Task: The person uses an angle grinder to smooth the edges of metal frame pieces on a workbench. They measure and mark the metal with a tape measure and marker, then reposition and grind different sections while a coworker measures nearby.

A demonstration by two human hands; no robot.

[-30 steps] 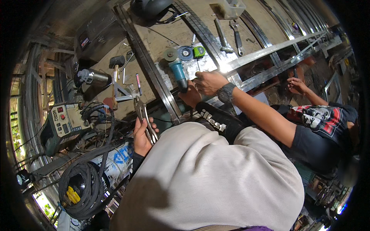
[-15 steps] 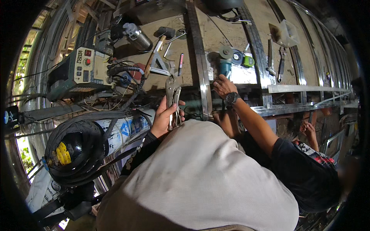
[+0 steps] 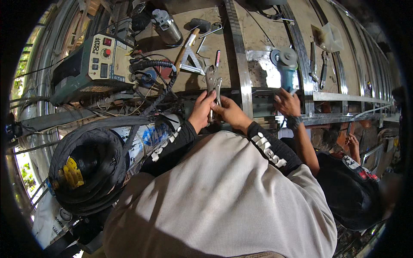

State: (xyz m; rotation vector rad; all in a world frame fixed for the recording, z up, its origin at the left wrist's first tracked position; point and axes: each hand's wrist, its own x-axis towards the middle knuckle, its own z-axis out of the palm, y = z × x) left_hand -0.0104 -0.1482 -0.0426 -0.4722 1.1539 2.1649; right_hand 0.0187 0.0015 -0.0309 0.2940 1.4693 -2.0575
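Observation:
Both my hands are on a pair of silver locking pliers [image 3: 211, 78], held upright with the jaws pointing away from me. My left hand [image 3: 201, 112] wraps the handles from the left. From the right, my right hand [image 3: 233, 114] closes on the handles too, its fingers partly hidden behind them. Just beyond the jaws, a marker pen [image 3: 217, 59] and a silver angle square [image 3: 189, 63] lie on the worktop. Right of my hands, a co-worker's hand [image 3: 287, 104] is at the back end of a teal angle grinder [image 3: 288, 71].
A welding machine [image 3: 95, 71] with thick cables stands at the left. Below it lies a gas cylinder [image 3: 148, 136] with a coiled black hose [image 3: 92, 172]. A steel bar [image 3: 238, 56] crosses the worktop. A metal bottle [image 3: 167, 28] and an adjustable wrench [image 3: 324, 69] lie farther off.
My right hand has come into view and taken hold of the pliers alongside my left. The co-worker's hand and the teal grinder have shifted right. The whole view has moved a little.

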